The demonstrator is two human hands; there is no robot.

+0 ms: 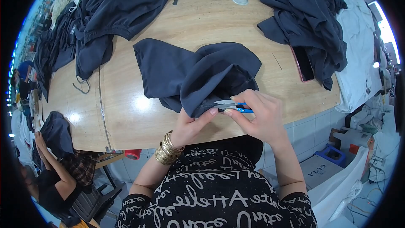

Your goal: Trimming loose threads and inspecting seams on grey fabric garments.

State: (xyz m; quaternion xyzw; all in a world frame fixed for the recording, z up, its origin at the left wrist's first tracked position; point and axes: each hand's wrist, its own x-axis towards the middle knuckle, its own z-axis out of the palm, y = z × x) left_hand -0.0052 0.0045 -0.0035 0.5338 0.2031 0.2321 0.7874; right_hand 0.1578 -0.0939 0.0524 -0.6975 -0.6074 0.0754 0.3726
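Note:
A dark navy garment (168,69) lies bunched on the wooden table in front of me. My left hand (192,127) grips its near edge, thumb on top and fingers under the cloth. In my right hand (261,112) is a pair of blue-handled thread snips (244,110), pinched between thumb and fingers. The snips' metal blades point left and lie at the garment's edge, close to my left thumb. Whether a thread sits between the blades is too small to tell.
More dark garments lie at the table's far left (126,8) and far right (299,12). A phone (303,64) rests partly under the right pile. White cloth (358,55) drapes over the right edge. A co-worker (59,177) handles dark cloth at the left.

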